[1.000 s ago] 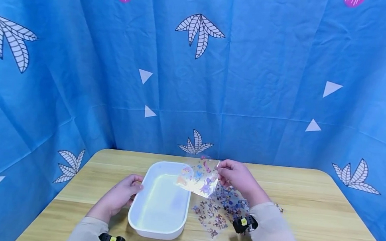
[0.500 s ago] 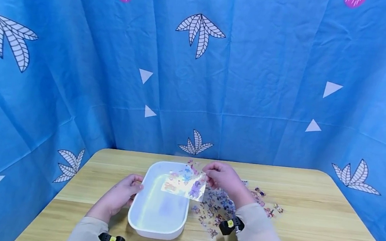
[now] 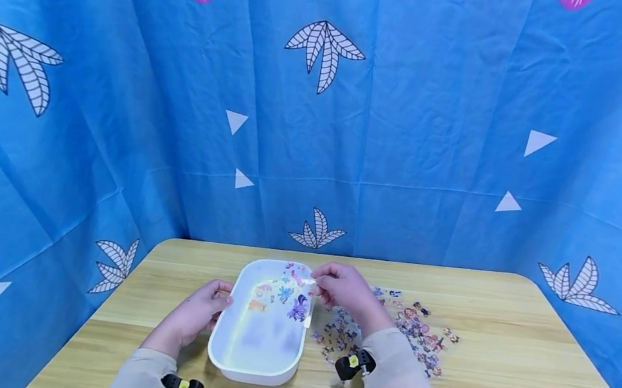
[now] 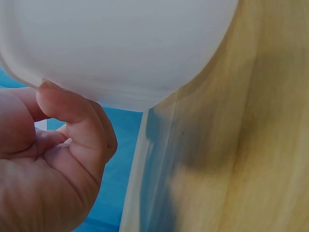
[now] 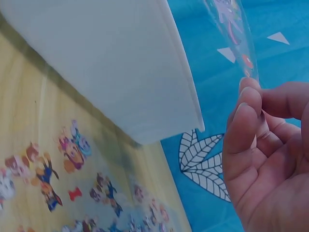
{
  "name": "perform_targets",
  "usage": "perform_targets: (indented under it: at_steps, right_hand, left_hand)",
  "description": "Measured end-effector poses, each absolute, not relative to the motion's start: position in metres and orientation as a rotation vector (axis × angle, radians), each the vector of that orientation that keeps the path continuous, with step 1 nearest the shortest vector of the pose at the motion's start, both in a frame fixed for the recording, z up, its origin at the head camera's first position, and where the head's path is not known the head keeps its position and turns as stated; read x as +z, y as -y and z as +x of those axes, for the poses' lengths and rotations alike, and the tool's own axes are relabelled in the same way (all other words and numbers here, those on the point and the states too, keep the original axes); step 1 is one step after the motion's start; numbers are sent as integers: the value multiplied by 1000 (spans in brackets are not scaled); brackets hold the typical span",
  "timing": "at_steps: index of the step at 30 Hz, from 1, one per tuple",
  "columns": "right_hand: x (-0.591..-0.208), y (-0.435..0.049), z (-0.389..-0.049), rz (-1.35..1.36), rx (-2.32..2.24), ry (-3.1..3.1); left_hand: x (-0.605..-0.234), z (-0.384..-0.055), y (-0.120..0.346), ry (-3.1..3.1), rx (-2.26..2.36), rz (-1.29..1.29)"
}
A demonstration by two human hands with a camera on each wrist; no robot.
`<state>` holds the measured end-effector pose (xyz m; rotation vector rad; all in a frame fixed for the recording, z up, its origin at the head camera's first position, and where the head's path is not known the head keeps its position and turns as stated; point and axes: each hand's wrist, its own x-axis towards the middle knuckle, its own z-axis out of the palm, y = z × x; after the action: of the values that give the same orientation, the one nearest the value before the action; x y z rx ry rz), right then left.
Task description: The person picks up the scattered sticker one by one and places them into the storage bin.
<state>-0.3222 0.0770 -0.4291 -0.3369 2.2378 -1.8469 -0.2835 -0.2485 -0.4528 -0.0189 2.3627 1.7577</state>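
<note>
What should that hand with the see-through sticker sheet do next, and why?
Probably lower the sticker sheet a little into the white tub and let go. The right hand pinches its edge, the sheet seems to hang over the tub's opening, and the left hand holds the tub's side.

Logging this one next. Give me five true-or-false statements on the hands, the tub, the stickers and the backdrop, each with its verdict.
1. The right hand pinches a clear sticker sheet. True.
2. The white tub has a lid on. False: it is open at the top.
3. The left hand is well away from the white tub. False: its fingers are at the tub's rim.
4. In the head view, more stickers lie on the table to the right of the white tub. True.
5. The curtain is plain red. False: it is blue, with printed leaves and triangles.
</note>
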Motion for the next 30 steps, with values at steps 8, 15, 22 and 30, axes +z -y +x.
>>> perform_targets:
  at_steps: [8, 15, 22, 30]
  right_hand:
    - [-435, -73, -322, -347, -1851, -2225]
    - [-440, -67, -321, -345, -1870, -2184]
    - [-442, -63, -318, -351, -1859, -2208]
    - [-445, -59, -317, -352, -1833, -2264]
  left_hand:
    - [-453, -283, 248, -2367, 1758, -14]
    - [-453, -284, 248, -2362, 1757, -21]
    - [-450, -283, 248, -2366, 1755, -12]
    - [-452, -283, 249, -2346, 1764, 10]
